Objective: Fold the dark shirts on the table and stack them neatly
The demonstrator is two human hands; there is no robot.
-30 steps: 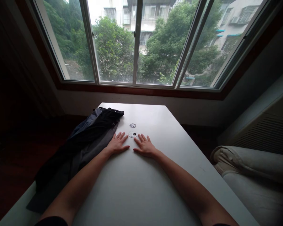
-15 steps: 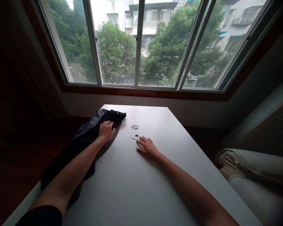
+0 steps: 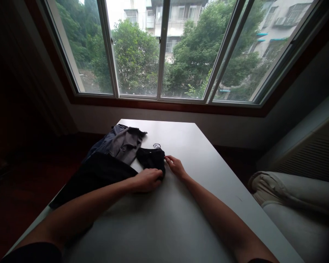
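A pair of black trousers (image 3: 99,171) lies across the left half of the white table (image 3: 208,204), with its waist end (image 3: 150,155) near the middle. My left hand (image 3: 149,179) grips the lower corner of that waist end, its fingers curled over the cloth and its fingertips partly hidden. At the upper right corner of the cloth, my right hand (image 3: 175,166) pinches the edge between thumb and fingers. Beyond the trousers, grey trousers (image 3: 126,144) and a dark blue garment (image 3: 100,146) lie heaped at the table's far left.
A round cable hole (image 3: 157,145) shows in the tabletop just past the black cloth. Wide windows (image 3: 159,51) stand behind the table's far edge. To the right of the table is a pale padded seat or bedding (image 3: 293,193).
My left hand has pulled the waist of the black trousers right and nearer, uncovering the grey garment. My right hand has gone from lying flat on the table to pinching the cloth.
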